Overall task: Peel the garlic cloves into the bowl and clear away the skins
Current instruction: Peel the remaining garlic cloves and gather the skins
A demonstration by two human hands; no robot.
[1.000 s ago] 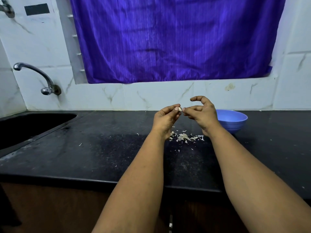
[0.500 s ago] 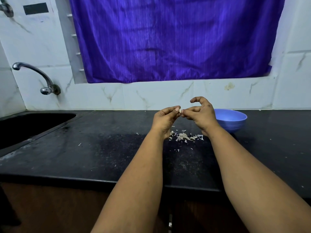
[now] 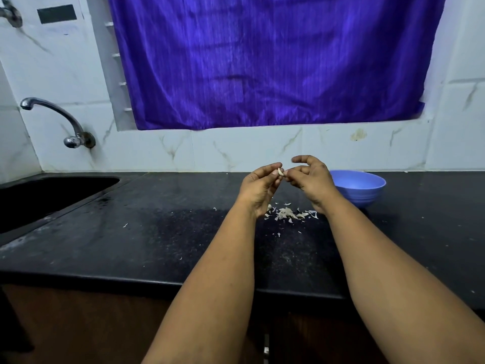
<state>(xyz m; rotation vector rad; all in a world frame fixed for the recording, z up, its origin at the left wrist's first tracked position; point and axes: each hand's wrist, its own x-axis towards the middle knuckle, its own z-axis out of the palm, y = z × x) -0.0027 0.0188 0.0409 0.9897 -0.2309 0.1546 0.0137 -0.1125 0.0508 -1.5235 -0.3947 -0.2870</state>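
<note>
1. Two bare forearms reach from the near edge out over the black surface (image 3: pixel 131 248), left and right running almost side by side.
2. Skins (image 3: pixel 287 214) – a small pale heap on the surface, below and between the two hands; a few stray flakes lie nearer and off to the left.
3. Left hand (image 3: pixel 259 189): raised above the surface, fingers curled, grip pinching a clove (image 3: pixel 280 172) at its fingertips.
4. Right hand (image 3: pixel 311 178): also raised, just right of the left one, fingertips meeting the same clove – grip closed on it from the right, index finger arched up above the rest.
5. Clove: small, whitish, held in the air between both hands, above the skins, not in the bowl.
6. Bowl (image 3: pixel 363 190): blue, upright on the surface, just right of and behind the right hand, partly hidden by it; cannot tell what it holds.
7. Sink (image 3: pixel 47 195): dark basin set into the surface at far left, well apart from the hands.
8. Tap (image 3: pixel 56 119): metal, mounted on the white tiled wall above the sink.
9. Curtain (image 3: pixel 275 61): purple, hanging across the back wall.
</note>
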